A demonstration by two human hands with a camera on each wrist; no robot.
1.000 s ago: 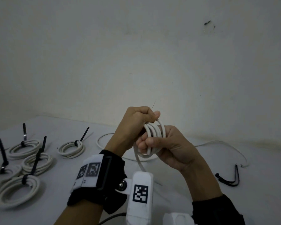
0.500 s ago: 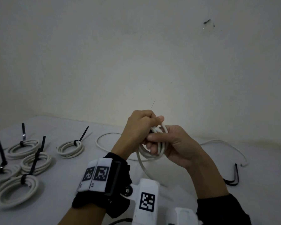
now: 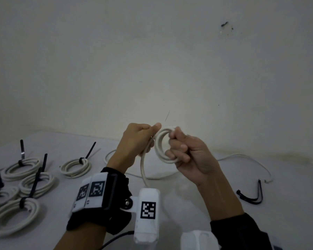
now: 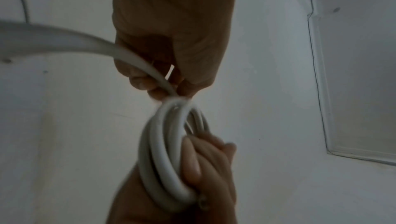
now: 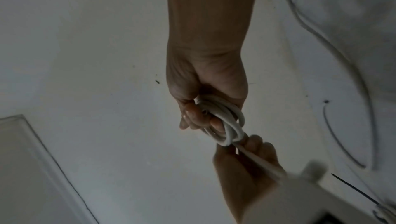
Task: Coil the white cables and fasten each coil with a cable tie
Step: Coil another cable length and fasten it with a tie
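A partly wound white cable coil [image 3: 160,147] is held up in front of the wall. My right hand [image 3: 176,147] grips the coil's right side with curled fingers, as the right wrist view shows [image 5: 225,122]. My left hand [image 3: 148,137], just left of the coil, pinches the loose strand [image 3: 143,168] where it meets the coil's top. The strand hangs down to the table and trails off right as the loose cable [image 3: 242,156]. In the left wrist view the strand [image 4: 90,45] runs through my left fingers [image 4: 150,83] into the coil [image 4: 163,151].
Several finished coils with black ties lie on the white table at the left, such as the nearest one [image 3: 13,215] and one further back [image 3: 74,165]. Spare black cable ties [image 3: 251,198] lie at the right. A wall stands close behind the table.
My hands have drawn slightly apart. The coil, earlier wrapped by both hands, now shows open and face-on in my right hand, while my left hand has shifted left along the strand.
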